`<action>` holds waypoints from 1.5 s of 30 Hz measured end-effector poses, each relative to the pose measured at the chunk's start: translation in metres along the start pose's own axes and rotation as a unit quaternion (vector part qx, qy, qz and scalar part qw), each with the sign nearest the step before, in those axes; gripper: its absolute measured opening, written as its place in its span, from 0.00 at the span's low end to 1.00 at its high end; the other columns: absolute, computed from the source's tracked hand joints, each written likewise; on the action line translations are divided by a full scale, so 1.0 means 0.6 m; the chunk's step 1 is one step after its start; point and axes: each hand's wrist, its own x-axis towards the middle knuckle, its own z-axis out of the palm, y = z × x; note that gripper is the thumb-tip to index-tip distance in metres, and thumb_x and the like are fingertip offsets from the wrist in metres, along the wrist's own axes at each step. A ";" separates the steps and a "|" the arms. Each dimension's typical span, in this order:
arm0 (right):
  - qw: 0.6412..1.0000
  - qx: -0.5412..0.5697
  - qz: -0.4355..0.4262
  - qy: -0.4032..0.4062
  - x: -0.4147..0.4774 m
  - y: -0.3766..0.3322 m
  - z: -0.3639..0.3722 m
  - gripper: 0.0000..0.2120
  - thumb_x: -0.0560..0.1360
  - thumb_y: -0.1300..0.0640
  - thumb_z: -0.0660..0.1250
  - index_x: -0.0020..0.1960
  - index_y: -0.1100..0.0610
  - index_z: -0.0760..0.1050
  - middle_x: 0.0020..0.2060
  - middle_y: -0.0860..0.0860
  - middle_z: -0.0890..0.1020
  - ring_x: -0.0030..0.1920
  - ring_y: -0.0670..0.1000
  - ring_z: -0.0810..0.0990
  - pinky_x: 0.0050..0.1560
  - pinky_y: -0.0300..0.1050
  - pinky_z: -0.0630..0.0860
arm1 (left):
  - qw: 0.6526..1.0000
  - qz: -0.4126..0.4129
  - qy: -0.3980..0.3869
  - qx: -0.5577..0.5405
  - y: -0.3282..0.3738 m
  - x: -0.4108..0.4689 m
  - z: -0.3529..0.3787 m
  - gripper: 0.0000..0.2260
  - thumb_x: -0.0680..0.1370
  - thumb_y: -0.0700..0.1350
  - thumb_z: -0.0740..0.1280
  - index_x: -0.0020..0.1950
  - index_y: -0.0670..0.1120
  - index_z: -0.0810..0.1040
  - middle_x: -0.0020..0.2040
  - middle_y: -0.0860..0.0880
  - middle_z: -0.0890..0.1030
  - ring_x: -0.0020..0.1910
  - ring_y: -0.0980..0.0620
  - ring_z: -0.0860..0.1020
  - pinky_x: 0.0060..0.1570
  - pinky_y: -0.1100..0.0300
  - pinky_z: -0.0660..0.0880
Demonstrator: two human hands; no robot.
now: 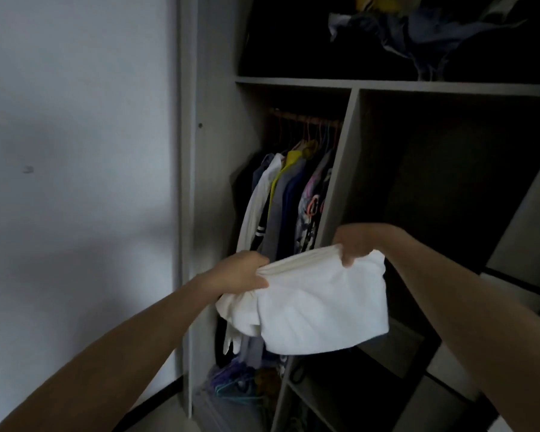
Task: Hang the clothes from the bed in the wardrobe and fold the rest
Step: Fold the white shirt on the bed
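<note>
I hold a white garment (318, 307) in front of the open grey wardrobe (212, 182). My left hand (240, 271) grips its upper left edge, bunched. My right hand (354, 241) pinches the upper right edge. The cloth hangs folded below both hands, with a sleeve or loose part drooping at the left. Behind it, several clothes (290, 201) hang on hangers from a rail (306, 118) in the wardrobe's left compartment. The bed is out of view.
A vertical divider (340, 169) separates the hanging section from dark shelves (449, 188) on the right. The top shelf holds a crumpled pile of dark and yellow cloth (418, 29). Loose coloured hangers (234, 385) lie at the wardrobe's bottom. A white wall (75, 182) is at the left.
</note>
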 end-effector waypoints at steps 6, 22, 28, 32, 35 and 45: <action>0.991 -0.016 0.134 0.026 0.065 0.115 -0.122 0.18 0.69 0.64 0.70 0.59 0.60 0.77 0.53 0.54 0.78 0.52 0.55 0.75 0.51 0.46 0.71 | 0.995 0.045 0.091 0.000 0.059 0.143 -0.047 0.09 0.75 0.42 0.64 0.35 0.49 0.70 0.37 0.53 0.75 0.41 0.53 0.74 0.32 0.64 0.66; 0.723 0.138 0.528 0.423 0.133 0.382 -0.033 0.16 0.81 0.58 0.55 0.64 0.61 0.74 0.65 0.62 0.73 0.66 0.62 0.70 0.63 0.53 0.67 | 0.927 0.212 0.238 0.200 0.257 0.436 0.007 0.07 0.70 0.40 0.64 0.41 0.47 0.82 0.33 0.48 0.81 0.31 0.52 0.79 0.27 0.64 0.63; 0.750 0.335 0.490 0.292 0.170 0.420 0.174 0.23 0.81 0.51 0.57 0.74 0.57 0.61 0.74 0.56 0.60 0.73 0.57 0.60 0.72 0.51 0.58 | 0.937 0.264 -0.099 0.205 0.223 0.501 0.219 0.12 0.81 0.39 0.56 0.62 0.39 0.73 0.61 0.39 0.76 0.60 0.40 0.74 0.45 0.53 0.69; 0.782 0.403 0.430 0.202 0.195 0.405 0.257 0.22 0.82 0.58 0.55 0.74 0.61 0.58 0.73 0.58 0.62 0.72 0.55 0.62 0.67 0.40 0.58 | 0.948 0.249 -0.103 0.168 0.179 0.514 0.285 0.22 0.79 0.55 0.58 0.68 0.43 0.68 0.67 0.39 0.69 0.67 0.39 0.65 0.60 0.48 0.61; 0.747 0.453 0.434 0.218 0.225 0.393 0.282 0.22 0.82 0.55 0.55 0.73 0.62 0.59 0.73 0.59 0.62 0.71 0.56 0.63 0.66 0.41 0.60 | 0.964 0.222 -0.079 0.124 0.133 0.515 0.296 0.36 0.75 0.67 0.55 0.77 0.50 0.53 0.77 0.42 0.50 0.75 0.40 0.45 0.70 0.40 0.42; 0.765 0.478 0.392 0.180 0.276 0.415 0.299 0.35 0.77 0.43 0.62 0.77 0.53 0.52 0.76 0.54 0.55 0.74 0.54 0.56 0.72 0.46 0.57 | 0.946 0.203 -0.208 0.143 0.070 0.508 0.300 0.46 0.70 0.70 0.61 0.74 0.59 0.33 0.75 0.43 0.31 0.73 0.36 0.33 0.69 0.37 0.39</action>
